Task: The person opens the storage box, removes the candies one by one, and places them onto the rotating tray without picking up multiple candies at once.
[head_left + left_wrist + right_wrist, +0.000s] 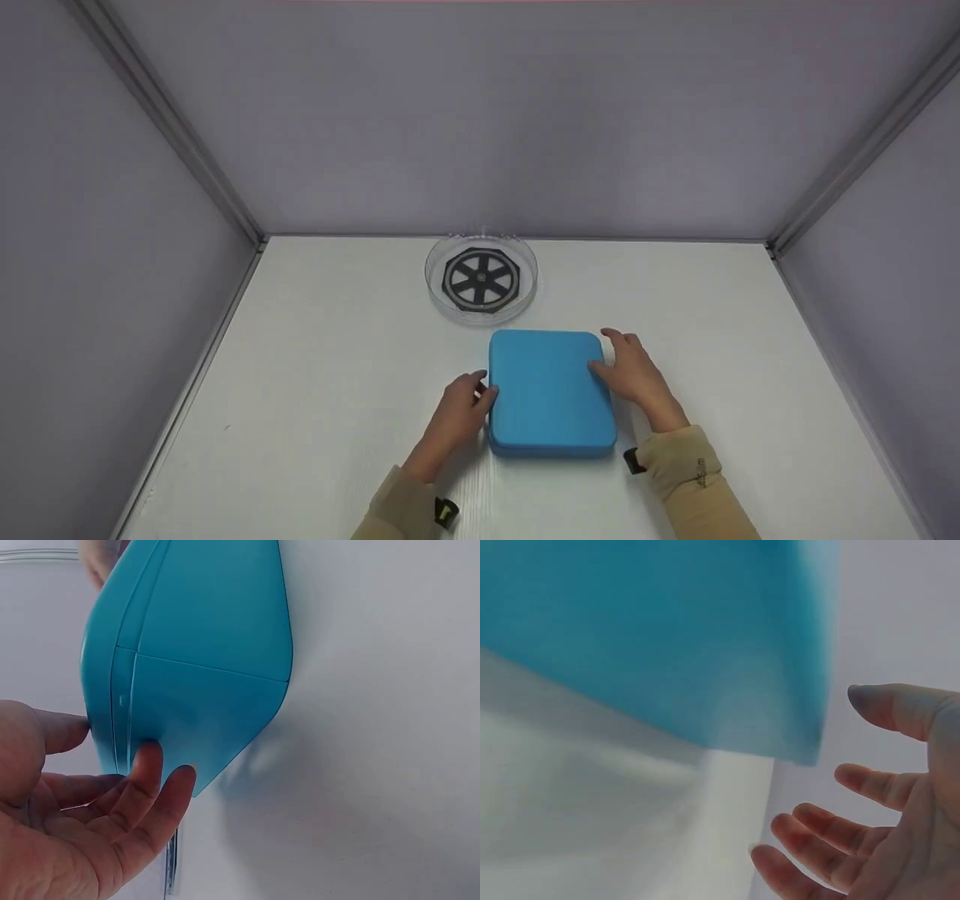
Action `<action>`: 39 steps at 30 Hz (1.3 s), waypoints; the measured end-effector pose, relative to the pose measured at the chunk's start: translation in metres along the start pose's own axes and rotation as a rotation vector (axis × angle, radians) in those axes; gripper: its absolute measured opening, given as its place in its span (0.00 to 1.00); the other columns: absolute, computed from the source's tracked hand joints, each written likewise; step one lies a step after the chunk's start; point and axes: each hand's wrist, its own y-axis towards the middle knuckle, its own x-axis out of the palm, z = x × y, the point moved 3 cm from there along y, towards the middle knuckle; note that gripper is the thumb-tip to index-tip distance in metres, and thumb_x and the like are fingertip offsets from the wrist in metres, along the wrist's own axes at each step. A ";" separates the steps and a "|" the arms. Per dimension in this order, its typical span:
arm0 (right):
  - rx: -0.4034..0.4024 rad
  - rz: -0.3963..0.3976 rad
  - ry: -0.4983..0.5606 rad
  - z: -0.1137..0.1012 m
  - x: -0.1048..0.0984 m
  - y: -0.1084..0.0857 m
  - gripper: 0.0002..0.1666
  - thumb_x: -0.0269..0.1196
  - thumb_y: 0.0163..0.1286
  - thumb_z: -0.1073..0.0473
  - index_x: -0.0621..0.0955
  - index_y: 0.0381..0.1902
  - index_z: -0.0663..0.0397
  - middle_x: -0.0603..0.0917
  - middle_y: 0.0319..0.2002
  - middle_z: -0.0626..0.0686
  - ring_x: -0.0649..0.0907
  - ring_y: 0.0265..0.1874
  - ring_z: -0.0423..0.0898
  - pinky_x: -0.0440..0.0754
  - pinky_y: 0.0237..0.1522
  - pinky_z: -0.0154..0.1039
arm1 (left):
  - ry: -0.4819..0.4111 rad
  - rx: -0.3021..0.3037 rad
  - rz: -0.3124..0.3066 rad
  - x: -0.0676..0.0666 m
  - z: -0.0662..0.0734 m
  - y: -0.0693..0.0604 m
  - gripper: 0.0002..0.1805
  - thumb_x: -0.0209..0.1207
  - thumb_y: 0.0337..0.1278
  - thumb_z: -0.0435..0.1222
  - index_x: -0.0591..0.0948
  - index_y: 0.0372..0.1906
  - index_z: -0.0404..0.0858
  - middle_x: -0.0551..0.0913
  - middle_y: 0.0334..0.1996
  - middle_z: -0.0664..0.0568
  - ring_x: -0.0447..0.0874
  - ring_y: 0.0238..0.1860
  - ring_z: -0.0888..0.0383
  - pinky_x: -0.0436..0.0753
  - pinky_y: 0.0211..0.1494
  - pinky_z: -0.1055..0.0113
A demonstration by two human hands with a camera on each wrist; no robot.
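Observation:
A blue rounded box point(551, 390) with a lid seam along its side lies in front of the person, its flat top facing up. At its left side is the left hand point(461, 405); in the left wrist view the thumb point(66, 731) meets the lid's edge and the curled fingers point(146, 772) lie against the side wall. The right hand point(634, 373) is by the box's upper right edge, fingers spread. In the right wrist view a gap shows between that hand's thumb point(889, 706) and the blurred box.
Behind the box, a round clear dish point(433, 289) stands near the back wall, with a black spoked wheel shape point(481, 279) within its rim. The white table point(315, 360) is bounded by grey panels point(150, 300) at the left, right and back.

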 end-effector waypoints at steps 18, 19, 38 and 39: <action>0.107 -0.121 0.185 0.016 0.012 -0.015 0.28 0.57 0.74 0.55 0.70 0.63 0.70 0.80 0.41 0.61 0.81 0.28 0.48 0.84 0.28 0.42 | 0.059 -0.006 0.003 -0.002 0.006 0.005 0.22 0.56 0.70 0.37 0.76 0.61 0.26 0.77 0.31 0.53 0.73 0.29 0.61 0.75 0.31 0.66; 0.109 -0.122 0.185 0.015 0.012 -0.015 0.28 0.57 0.74 0.55 0.70 0.63 0.70 0.80 0.40 0.61 0.81 0.28 0.48 0.84 0.28 0.42 | 0.059 -0.014 0.002 -0.002 0.006 0.005 0.22 0.56 0.70 0.37 0.76 0.61 0.26 0.77 0.30 0.53 0.73 0.29 0.61 0.75 0.31 0.67; 0.103 -0.107 0.105 0.007 0.010 -0.019 0.29 0.58 0.74 0.54 0.70 0.62 0.72 0.81 0.39 0.60 0.81 0.28 0.46 0.82 0.28 0.41 | 0.171 -0.028 0.065 0.002 0.013 0.006 0.18 0.54 0.70 0.35 0.79 0.56 0.27 0.73 0.26 0.54 0.71 0.27 0.60 0.73 0.30 0.64; 0.106 -0.106 0.102 0.007 0.010 -0.019 0.29 0.58 0.73 0.55 0.71 0.62 0.72 0.81 0.39 0.60 0.81 0.27 0.46 0.81 0.28 0.41 | 0.173 -0.024 0.066 0.002 0.013 0.006 0.18 0.54 0.70 0.35 0.79 0.56 0.27 0.73 0.26 0.54 0.71 0.27 0.60 0.73 0.30 0.64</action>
